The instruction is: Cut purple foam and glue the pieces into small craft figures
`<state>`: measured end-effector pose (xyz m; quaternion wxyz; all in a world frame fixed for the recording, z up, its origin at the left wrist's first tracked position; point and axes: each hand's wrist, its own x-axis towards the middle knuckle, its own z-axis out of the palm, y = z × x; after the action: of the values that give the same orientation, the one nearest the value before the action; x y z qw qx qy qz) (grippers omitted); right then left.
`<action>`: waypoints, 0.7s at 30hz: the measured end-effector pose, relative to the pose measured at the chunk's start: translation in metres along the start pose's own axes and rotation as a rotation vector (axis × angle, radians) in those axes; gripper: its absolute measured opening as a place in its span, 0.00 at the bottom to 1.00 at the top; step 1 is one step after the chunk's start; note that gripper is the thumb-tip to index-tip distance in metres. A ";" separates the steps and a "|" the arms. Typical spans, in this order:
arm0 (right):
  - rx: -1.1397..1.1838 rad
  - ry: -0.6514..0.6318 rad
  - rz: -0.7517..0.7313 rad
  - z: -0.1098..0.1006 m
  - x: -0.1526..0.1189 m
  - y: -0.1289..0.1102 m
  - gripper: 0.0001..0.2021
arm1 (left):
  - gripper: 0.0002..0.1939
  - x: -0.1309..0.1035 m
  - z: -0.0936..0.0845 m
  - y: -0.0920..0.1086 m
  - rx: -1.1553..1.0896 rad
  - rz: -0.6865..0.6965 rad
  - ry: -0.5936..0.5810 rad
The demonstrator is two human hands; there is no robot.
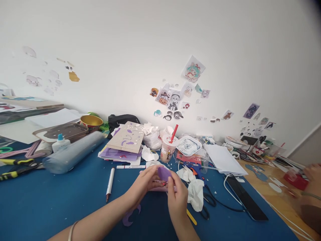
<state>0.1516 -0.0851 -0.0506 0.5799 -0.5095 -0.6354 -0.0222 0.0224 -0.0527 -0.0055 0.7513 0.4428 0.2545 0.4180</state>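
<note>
Purple cutout [164, 174], mid-handling over the blue tabletop [50, 207], is pinched by your right hand [178, 197], your left hand [143, 182] curled at its left edge, grip unclear; the next move likely calls for gentle pressure.

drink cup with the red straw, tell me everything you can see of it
The cup looks like a plastic takeaway one, pale pinkish with a cartoon print on its side, narrowing towards the base. It has a lid, also with reddish marks, and a red straw slants up to the right. It stands upright on the blue tabletop, between crumpled white tissue and a white tray. Neither the left hand nor the right hand touches it. Its contents can't be made out.
</note>
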 end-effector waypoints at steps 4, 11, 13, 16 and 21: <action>-0.201 -0.114 -0.397 0.004 -0.001 -0.016 0.14 | 0.22 0.002 -0.002 0.000 -0.343 -0.174 -0.003; -0.284 -0.206 -0.399 0.007 -0.002 -0.024 0.19 | 0.19 0.004 -0.005 0.001 -0.432 -0.215 0.123; -0.271 -0.254 -0.413 0.008 -0.002 -0.025 0.16 | 0.19 0.004 -0.006 -0.001 -0.468 -0.194 0.073; -0.247 -0.289 -0.401 0.010 -0.001 -0.026 0.15 | 0.18 0.003 -0.006 -0.002 -0.472 -0.189 0.061; -0.204 -0.180 -0.404 0.009 -0.002 -0.027 0.13 | 0.17 0.004 -0.005 -0.001 -0.423 -0.186 0.133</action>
<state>0.1263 -0.0934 -0.0401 0.4504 -0.4279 -0.7679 -0.1562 0.0209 -0.0467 -0.0087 0.8443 0.2217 0.2499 0.4191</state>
